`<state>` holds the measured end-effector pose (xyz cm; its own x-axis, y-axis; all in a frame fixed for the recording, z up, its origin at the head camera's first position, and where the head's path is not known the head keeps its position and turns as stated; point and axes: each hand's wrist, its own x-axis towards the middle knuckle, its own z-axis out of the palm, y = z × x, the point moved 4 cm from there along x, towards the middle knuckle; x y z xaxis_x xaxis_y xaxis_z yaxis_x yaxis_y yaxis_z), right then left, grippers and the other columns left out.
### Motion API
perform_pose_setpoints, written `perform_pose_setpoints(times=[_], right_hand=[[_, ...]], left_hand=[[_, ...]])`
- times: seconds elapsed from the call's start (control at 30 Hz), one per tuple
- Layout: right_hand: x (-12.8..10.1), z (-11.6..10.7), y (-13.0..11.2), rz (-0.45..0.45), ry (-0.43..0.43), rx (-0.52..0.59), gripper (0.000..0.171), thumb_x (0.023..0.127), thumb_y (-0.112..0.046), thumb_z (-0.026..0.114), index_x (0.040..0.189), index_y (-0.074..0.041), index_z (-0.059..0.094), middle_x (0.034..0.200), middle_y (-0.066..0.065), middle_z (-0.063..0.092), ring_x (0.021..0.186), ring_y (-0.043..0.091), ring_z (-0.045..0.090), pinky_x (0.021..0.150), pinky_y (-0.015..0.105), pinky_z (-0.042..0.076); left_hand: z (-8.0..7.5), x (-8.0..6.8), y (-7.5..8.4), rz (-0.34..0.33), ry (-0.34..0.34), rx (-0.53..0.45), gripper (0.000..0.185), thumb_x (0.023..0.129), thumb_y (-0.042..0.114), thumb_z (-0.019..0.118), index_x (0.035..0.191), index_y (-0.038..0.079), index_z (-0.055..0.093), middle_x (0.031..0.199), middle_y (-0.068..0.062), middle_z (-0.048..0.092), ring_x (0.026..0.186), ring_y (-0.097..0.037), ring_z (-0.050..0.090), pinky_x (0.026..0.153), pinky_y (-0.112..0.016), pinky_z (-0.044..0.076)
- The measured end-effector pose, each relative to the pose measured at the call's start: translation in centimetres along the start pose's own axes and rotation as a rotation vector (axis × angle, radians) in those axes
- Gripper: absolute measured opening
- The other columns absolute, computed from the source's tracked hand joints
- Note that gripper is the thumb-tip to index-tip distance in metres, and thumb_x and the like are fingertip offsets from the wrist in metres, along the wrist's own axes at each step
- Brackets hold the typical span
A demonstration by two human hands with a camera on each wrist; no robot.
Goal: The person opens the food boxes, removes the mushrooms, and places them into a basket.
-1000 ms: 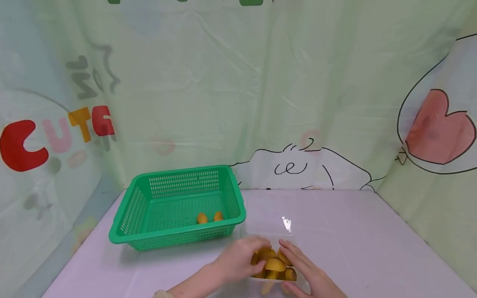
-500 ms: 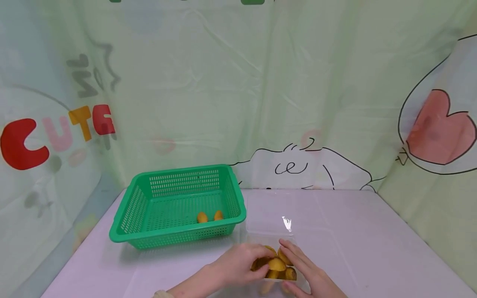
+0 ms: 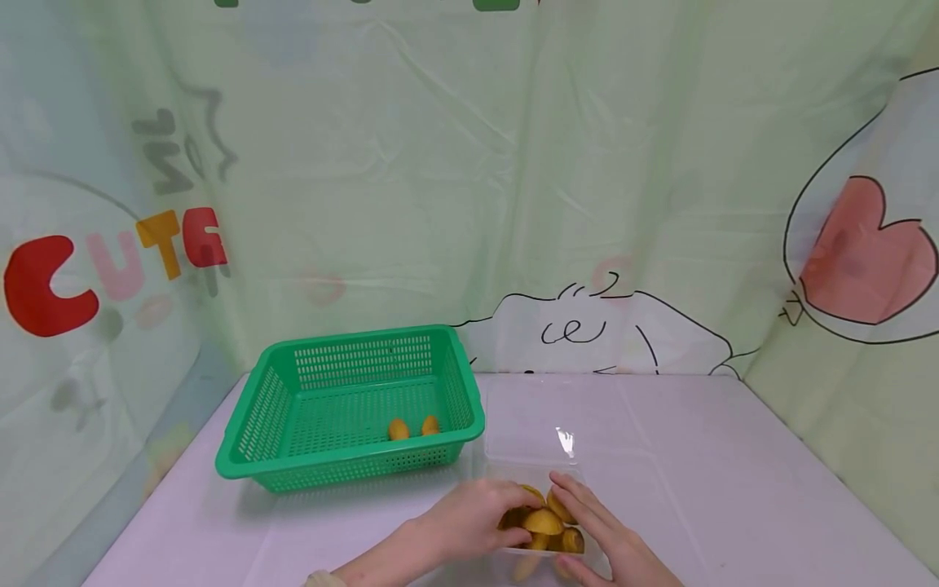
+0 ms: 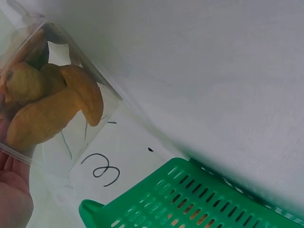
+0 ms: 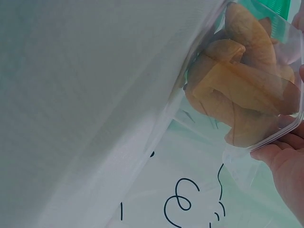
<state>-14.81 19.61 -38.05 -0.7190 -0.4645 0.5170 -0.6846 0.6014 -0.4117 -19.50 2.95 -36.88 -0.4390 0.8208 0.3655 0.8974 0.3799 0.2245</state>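
Observation:
Brown-yellow mushrooms [image 3: 543,522], several of them, fill a clear plastic box [image 3: 539,553] at the front of the table. My left hand [image 3: 477,518] reaches in from the left, its fingers and thumb curled about a mushroom at the box's left side; the fingers partly cover it. Along the box's right side lies my right hand [image 3: 612,534], its fingers fairly straight over the edge and the thumb at the near corner. Through the box wall, the left wrist view shows mushrooms [image 4: 47,116] heaped together, and the right wrist view shows my right hand [image 5: 287,164] against the rim.
A green perforated basket [image 3: 352,465] stands left of the box, with two small yellow-brown pieces [image 3: 398,430] inside. Behind the box, its clear lid [image 3: 528,420] lies folded back on the pale table [image 3: 660,481]. A printed curtain [image 3: 411,179] encloses the back and sides.
My left hand has shifted slightly to the right over the mushrooms, its fingertips now farther into the box. The right hand has stayed in place.

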Motion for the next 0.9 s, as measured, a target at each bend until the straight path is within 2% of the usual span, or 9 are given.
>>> perform_pose_setpoints(times=[0.37,0.9], right_hand=[[-0.02,0.15,0.07,0.020,-0.004,0.005,0.073,0.078,-0.021,0.075,0.142,-0.015,0.038,0.142,0.009,0.039,0.128,-0.007,0.026,0.081,0.025,0.049],[0.03,0.19,0.21,-0.001,0.011,0.026,0.075,0.079,-0.019,0.074,0.143,-0.014,0.036,0.143,0.010,0.037,0.128,-0.003,0.029,0.081,0.023,0.049]], left_hand=[[-0.08,-0.15,0.09,0.039,0.030,0.037,0.026,0.084,0.017,0.068,0.108,0.009,0.067,0.102,0.004,0.066,0.092,0.000,0.058,0.080,-0.008,0.042],[0.05,-0.29,-0.03,0.115,0.154,0.057,0.021,0.081,0.013,0.070,0.101,0.007,0.069,0.095,0.002,0.068,0.085,-0.001,0.061,0.075,-0.007,0.043]])
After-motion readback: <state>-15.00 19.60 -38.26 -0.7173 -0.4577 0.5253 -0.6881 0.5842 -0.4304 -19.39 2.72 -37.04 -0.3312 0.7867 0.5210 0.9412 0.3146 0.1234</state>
